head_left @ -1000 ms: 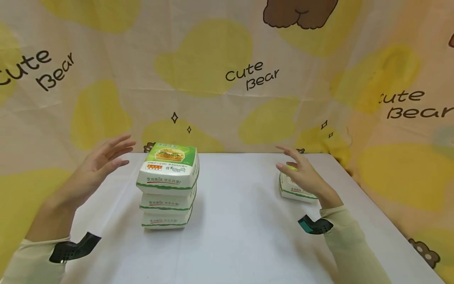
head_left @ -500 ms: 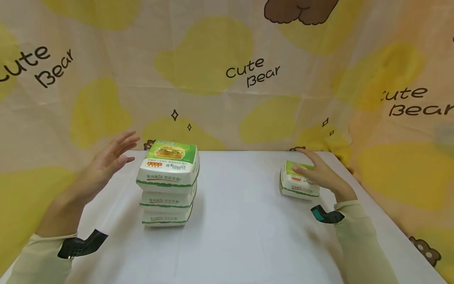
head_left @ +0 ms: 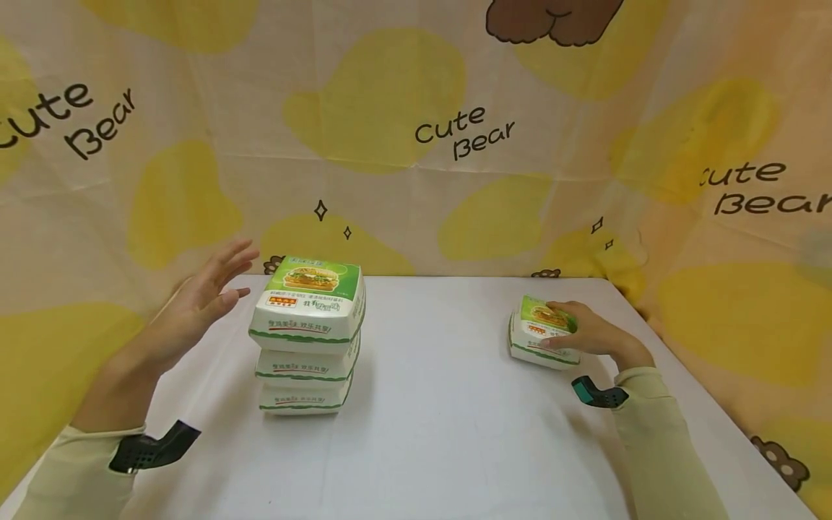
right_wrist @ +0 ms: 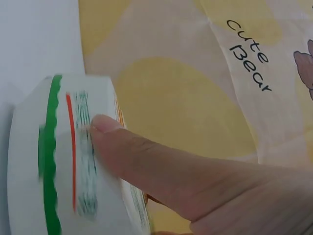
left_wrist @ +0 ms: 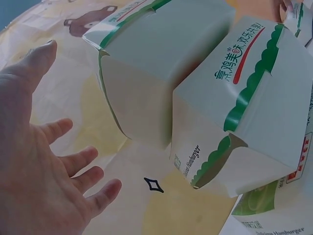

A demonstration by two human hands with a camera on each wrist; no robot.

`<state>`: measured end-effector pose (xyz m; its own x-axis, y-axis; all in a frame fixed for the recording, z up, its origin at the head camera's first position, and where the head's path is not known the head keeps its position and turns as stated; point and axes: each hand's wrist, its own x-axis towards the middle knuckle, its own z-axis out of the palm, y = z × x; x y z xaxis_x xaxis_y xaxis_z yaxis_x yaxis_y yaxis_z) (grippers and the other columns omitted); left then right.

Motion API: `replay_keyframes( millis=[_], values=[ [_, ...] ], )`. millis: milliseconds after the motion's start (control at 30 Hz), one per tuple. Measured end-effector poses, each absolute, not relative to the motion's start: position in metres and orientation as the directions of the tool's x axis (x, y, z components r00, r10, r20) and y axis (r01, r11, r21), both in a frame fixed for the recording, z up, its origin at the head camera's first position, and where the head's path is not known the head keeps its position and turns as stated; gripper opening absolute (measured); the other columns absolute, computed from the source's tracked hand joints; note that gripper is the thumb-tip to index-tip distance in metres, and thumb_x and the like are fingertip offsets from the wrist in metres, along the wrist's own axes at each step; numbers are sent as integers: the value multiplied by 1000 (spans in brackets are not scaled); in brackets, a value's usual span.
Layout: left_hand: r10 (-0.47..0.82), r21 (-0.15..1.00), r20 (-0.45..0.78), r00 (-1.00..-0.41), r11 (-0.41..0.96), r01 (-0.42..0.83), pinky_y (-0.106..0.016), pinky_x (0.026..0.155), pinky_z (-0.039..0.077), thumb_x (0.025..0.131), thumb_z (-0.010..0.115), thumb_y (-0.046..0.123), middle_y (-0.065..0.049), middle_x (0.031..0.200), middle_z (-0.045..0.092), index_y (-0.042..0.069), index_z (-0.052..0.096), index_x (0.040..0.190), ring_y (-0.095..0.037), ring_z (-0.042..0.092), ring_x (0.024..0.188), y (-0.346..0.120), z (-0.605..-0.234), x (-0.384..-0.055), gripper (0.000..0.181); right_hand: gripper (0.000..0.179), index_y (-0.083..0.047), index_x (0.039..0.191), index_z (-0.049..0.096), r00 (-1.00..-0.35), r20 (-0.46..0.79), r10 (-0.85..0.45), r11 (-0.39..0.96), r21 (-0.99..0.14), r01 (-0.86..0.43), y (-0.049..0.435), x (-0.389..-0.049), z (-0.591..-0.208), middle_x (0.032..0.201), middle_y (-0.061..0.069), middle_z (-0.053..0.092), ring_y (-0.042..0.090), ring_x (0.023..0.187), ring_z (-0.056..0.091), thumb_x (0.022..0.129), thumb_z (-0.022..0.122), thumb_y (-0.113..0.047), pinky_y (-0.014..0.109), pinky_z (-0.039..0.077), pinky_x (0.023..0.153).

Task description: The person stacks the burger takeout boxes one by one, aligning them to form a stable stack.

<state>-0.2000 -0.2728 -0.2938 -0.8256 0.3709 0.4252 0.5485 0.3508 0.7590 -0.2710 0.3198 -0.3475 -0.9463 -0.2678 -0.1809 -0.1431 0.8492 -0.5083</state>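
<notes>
A single green-and-white hamburger box [head_left: 528, 336] is at the far right of the table. My right hand [head_left: 594, 334] grips it from the right, and in the right wrist view the thumb [right_wrist: 142, 154] presses its printed front side. The other fingers are mostly hidden there. To the left stand three more hamburger boxes, stacked a little unevenly: a top box [head_left: 305, 310], a middle box [head_left: 302, 368] and a bottom box [head_left: 300, 399]. Beside this stack, on its left and apart from it, my left hand [head_left: 195, 310] is held up with fingers spread and nothing in them.
White cloth covers the table [head_left: 429, 433]. A patterned cloth [head_left: 377, 108] with "Cute Bear" lettering hangs behind it and along the right side. Both forearms wear black wrist devices, one on the left wrist [head_left: 156, 449] and one on the right [head_left: 599, 393].
My right hand has moved right, then lowered and closed around the single hamburger box, which has shifted slightly left. My left hand has drifted slightly right and the stack stays put.
</notes>
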Motion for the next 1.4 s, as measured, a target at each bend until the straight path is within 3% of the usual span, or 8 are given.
replay_keyframes(
  millis=[333, 600, 867, 1100, 1200, 1300, 1367, 1400],
  values=[
    [391, 798, 379, -839, 320, 510, -12, 97, 38, 103, 45, 7, 3, 166, 25, 27, 12, 164, -6, 26, 145, -274, -297, -200, 72, 105, -9, 161, 19, -916, -239, -323, 834, -529, -156, 306, -266, -348, 162, 33, 17, 56, 144, 23, 84, 80, -44, 78, 23, 111],
    [408, 800, 350, -843, 338, 496, -13, 98, 38, 102, 48, 8, -4, 166, 23, 29, 11, 164, -12, 31, 143, -272, -295, -200, 75, 108, -8, 162, 15, -899, -246, -363, 790, -592, -157, 297, -268, -355, 163, 31, 16, 51, 140, 29, 83, 81, -38, 76, 25, 112],
    [408, 800, 352, -843, 338, 497, -23, 99, 36, 103, 45, 8, 2, 167, 22, 31, 11, 163, -7, 25, 145, -272, -292, -199, 74, 107, -12, 163, 14, -891, -239, -387, 771, -614, -170, 290, -268, -359, 165, 29, 13, 51, 143, 25, 83, 81, -37, 77, 22, 113],
    [399, 796, 361, -843, 339, 502, -19, 99, 36, 102, 46, 7, 2, 167, 22, 30, 11, 163, -9, 26, 146, -273, -294, -198, 74, 105, -15, 163, 16, -886, -224, -406, 757, -626, -189, 280, -270, -361, 165, 26, 14, 50, 145, 24, 84, 81, -38, 77, 22, 113],
    [397, 800, 349, -849, 346, 491, -34, 106, 36, 102, 46, 7, -1, 168, 21, 32, 10, 163, -14, 27, 146, -272, -295, -198, 75, 103, -15, 163, 17, -886, -211, -414, 752, -628, -202, 277, -271, -362, 165, 25, 16, 49, 143, 27, 84, 81, -38, 77, 25, 111],
    [401, 808, 337, -852, 341, 480, -59, 110, 33, 101, 47, 7, -5, 168, 20, 31, 9, 163, -28, 30, 145, -270, -295, -198, 76, 103, -16, 163, 18, -886, -203, -417, 747, -632, -206, 275, -272, -362, 165, 25, 17, 48, 143, 27, 85, 80, -39, 76, 26, 112],
    [406, 810, 333, -851, 338, 479, -58, 111, 34, 101, 47, 6, -5, 168, 20, 31, 8, 164, -31, 30, 145, -269, -295, -199, 78, 102, -16, 163, 18, -887, -198, -417, 745, -633, -209, 274, -272, -362, 164, 24, 18, 47, 140, 30, 85, 80, -39, 74, 29, 111],
    [409, 808, 334, -849, 338, 482, -50, 112, 36, 101, 47, 6, -5, 168, 20, 31, 8, 164, -30, 31, 145, -269, -295, -200, 78, 102, -16, 162, 18, -888, -196, -416, 746, -632, -210, 274, -272, -362, 164, 24, 18, 47, 138, 31, 85, 80, -40, 73, 30, 110]
  ],
)
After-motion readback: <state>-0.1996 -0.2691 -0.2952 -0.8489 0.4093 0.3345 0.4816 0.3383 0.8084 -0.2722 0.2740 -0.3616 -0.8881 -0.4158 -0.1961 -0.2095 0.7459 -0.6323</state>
